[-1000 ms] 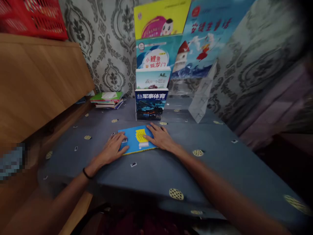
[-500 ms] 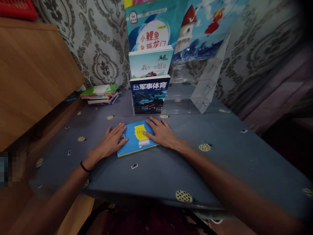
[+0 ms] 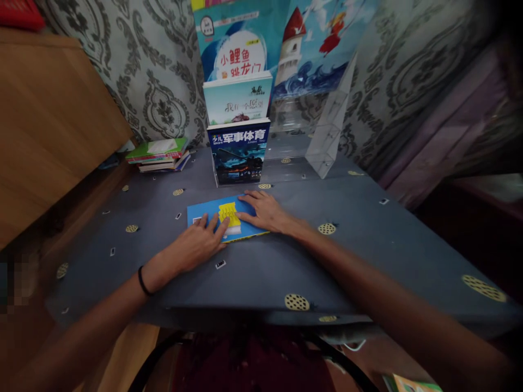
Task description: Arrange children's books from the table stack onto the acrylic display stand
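Note:
A thin blue book [image 3: 210, 208] with a yellow text patch lies flat on the cloth-covered table [image 3: 253, 277]. My left hand [image 3: 202, 239] rests over its lower left part, fingers spread across the cover. On the right part of the cover lies my right hand [image 3: 265, 211], its fingers apart and the thumb toward the yellow patch. Neither hand is wrapped round the book. Just behind it a dark blue book [image 3: 239, 155] stands upright at the front of a clear display rack [image 3: 327, 133].
Higher in the rack stand a pale green book [image 3: 237, 100], a teal book [image 3: 241, 38] and a picture book with a tower [image 3: 312, 54]. A stack of books [image 3: 159, 155] lies at the back left, near a wooden cabinet [image 3: 53, 120].
My left hand has moved from the book's left edge onto its lower front part. The right hand stays on the right side. The view has shifted slightly.

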`<action>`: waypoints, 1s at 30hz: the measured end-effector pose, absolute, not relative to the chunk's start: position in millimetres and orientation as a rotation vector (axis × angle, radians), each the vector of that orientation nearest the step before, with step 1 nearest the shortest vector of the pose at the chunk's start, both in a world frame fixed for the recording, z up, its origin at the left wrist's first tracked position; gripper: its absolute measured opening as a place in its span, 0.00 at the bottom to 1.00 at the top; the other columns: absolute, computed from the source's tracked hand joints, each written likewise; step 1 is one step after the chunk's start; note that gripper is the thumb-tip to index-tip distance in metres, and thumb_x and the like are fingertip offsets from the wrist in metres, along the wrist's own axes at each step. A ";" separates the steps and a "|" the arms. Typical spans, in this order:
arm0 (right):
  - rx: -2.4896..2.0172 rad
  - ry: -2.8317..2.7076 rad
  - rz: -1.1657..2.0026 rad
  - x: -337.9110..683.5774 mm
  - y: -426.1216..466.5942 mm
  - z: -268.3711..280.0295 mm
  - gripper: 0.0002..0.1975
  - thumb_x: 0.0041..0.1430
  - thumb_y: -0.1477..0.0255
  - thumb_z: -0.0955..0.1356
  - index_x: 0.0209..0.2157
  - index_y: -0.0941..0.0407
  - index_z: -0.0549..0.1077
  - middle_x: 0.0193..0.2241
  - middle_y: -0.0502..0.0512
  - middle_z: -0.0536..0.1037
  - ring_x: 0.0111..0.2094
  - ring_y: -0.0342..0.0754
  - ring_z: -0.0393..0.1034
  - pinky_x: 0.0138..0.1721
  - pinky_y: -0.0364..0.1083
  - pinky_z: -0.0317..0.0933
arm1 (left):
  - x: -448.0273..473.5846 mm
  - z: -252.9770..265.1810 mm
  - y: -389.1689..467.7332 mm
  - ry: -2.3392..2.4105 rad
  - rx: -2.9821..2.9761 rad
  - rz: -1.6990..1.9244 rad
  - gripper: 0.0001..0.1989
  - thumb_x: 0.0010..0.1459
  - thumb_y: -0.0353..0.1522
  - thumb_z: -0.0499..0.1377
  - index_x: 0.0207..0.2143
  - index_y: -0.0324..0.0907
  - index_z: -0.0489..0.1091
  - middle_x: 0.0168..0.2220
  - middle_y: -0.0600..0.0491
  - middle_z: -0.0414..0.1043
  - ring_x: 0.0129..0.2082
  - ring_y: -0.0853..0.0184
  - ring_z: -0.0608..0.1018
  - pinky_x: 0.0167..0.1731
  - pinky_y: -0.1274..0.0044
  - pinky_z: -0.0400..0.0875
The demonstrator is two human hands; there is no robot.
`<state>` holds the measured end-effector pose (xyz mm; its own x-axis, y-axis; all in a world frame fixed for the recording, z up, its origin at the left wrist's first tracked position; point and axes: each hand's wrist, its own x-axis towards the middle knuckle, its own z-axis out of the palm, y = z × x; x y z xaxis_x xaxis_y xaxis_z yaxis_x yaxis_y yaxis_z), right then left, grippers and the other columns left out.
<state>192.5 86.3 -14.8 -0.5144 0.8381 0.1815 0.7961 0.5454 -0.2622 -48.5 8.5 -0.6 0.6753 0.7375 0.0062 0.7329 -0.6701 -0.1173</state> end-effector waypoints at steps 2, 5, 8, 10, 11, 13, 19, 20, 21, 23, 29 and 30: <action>-1.339 -2.481 0.217 195.7 85.8 -13.3 0.33 0.66 0.50 0.61 0.62 0.58 0.69 0.63 0.65 0.68 0.63 0.62 0.62 0.65 0.60 0.54 | -49.0 1.3 2.9 -1.177 -2.766 0.107 0.24 0.72 0.33 0.43 0.68 0.39 0.53 0.64 0.32 0.61 0.64 0.42 0.66 0.56 0.51 0.67; -1.247 -2.421 0.318 202.9 87.8 -8.2 0.31 0.68 0.48 0.57 0.55 0.53 0.76 0.55 0.61 0.76 0.58 0.60 0.67 0.62 0.60 0.57 | -54.4 10.6 -4.5 -1.138 -2.773 0.108 0.26 0.67 0.24 0.42 0.66 0.40 0.55 0.60 0.33 0.66 0.58 0.46 0.73 0.54 0.54 0.71; -1.188 -2.251 0.580 212.1 90.5 -4.9 0.37 0.69 0.46 0.52 0.44 0.55 0.81 0.45 0.61 0.82 0.50 0.59 0.74 0.57 0.59 0.63 | -63.5 28.1 -9.1 -1.180 -2.791 -0.005 0.22 0.68 0.26 0.42 0.62 0.40 0.59 0.50 0.38 0.74 0.46 0.54 0.79 0.44 0.64 0.76; -1.188 -2.063 0.802 216.2 90.6 -5.3 0.41 0.66 0.42 0.50 0.37 0.56 0.82 0.40 0.61 0.83 0.45 0.58 0.76 0.53 0.58 0.66 | -68.3 42.7 -10.4 -1.287 -2.771 -0.169 0.18 0.71 0.30 0.42 0.57 0.40 0.62 0.41 0.44 0.76 0.37 0.60 0.79 0.35 0.70 0.75; -1.161 -1.970 0.917 216.8 90.0 -5.9 0.42 0.65 0.40 0.50 0.35 0.57 0.82 0.38 0.61 0.83 0.44 0.58 0.76 0.53 0.57 0.66 | -69.9 50.3 -10.6 -1.352 -2.755 -0.276 0.17 0.72 0.33 0.42 0.54 0.41 0.64 0.38 0.46 0.76 0.33 0.62 0.78 0.32 0.72 0.73; -1.051 -1.809 1.147 214.7 87.2 -6.3 0.45 0.64 0.39 0.48 0.36 0.57 0.81 0.37 0.61 0.83 0.44 0.57 0.77 0.52 0.56 0.67 | -71.3 65.6 -10.0 -1.473 -2.732 -0.516 0.16 0.72 0.37 0.42 0.48 0.42 0.67 0.33 0.51 0.74 0.28 0.65 0.75 0.29 0.75 0.69; -0.786 -1.443 1.437 194.4 69.3 6.9 0.29 0.62 0.46 0.63 0.54 0.53 0.70 0.50 0.61 0.80 0.48 0.54 0.77 0.46 0.53 0.72 | -72.3 91.8 -3.8 -1.781 -2.622 -1.262 0.19 0.67 0.46 0.49 0.38 0.42 0.71 0.26 0.57 0.69 0.25 0.68 0.70 0.26 0.78 0.65; -0.738 -1.431 1.447 190.8 66.0 10.2 0.28 0.60 0.50 0.67 0.55 0.52 0.69 0.51 0.60 0.80 0.48 0.54 0.77 0.46 0.53 0.72 | -71.9 90.0 -2.6 -1.861 -2.595 -1.410 0.20 0.65 0.48 0.51 0.37 0.42 0.71 0.25 0.57 0.69 0.24 0.69 0.69 0.25 0.78 0.65; -0.695 -1.430 1.468 187.3 63.1 13.4 0.28 0.58 0.52 0.69 0.55 0.52 0.68 0.52 0.60 0.79 0.48 0.54 0.77 0.46 0.53 0.72 | -70.8 86.0 -1.6 -1.944 -2.566 -1.583 0.21 0.62 0.50 0.53 0.36 0.42 0.71 0.24 0.57 0.69 0.23 0.69 0.70 0.24 0.78 0.65; -0.647 -1.437 1.516 181.2 59.1 18.8 0.28 0.56 0.54 0.71 0.54 0.52 0.70 0.49 0.60 0.81 0.45 0.54 0.78 0.44 0.53 0.73 | -67.0 72.6 -0.9 -2.111 -2.477 -1.979 0.23 0.57 0.53 0.58 0.34 0.41 0.70 0.24 0.57 0.71 0.24 0.68 0.72 0.24 0.78 0.68; -0.810 -1.522 1.553 178.1 66.0 18.6 0.21 0.55 0.54 0.72 0.43 0.55 0.75 0.34 0.57 0.83 0.33 0.49 0.79 0.34 0.47 0.72 | -65.3 21.9 -8.4 -2.666 -2.415 -2.214 0.26 0.46 0.55 0.65 0.31 0.43 0.63 0.23 0.57 0.72 0.22 0.66 0.77 0.21 0.77 0.71; -0.911 -1.601 1.500 180.2 68.8 15.5 0.19 0.57 0.56 0.72 0.41 0.56 0.75 0.31 0.56 0.83 0.30 0.48 0.78 0.32 0.47 0.72 | -69.1 16.7 -9.0 -2.720 -2.535 -1.980 0.25 0.47 0.54 0.64 0.30 0.44 0.62 0.21 0.58 0.70 0.19 0.66 0.76 0.19 0.77 0.69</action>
<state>180.2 68.8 15.5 -0.4677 0.8825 0.0503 0.0075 0.0609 -0.9981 -69.1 -9.0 16.7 0.0566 0.9873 -0.1484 0.1622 0.1376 0.9771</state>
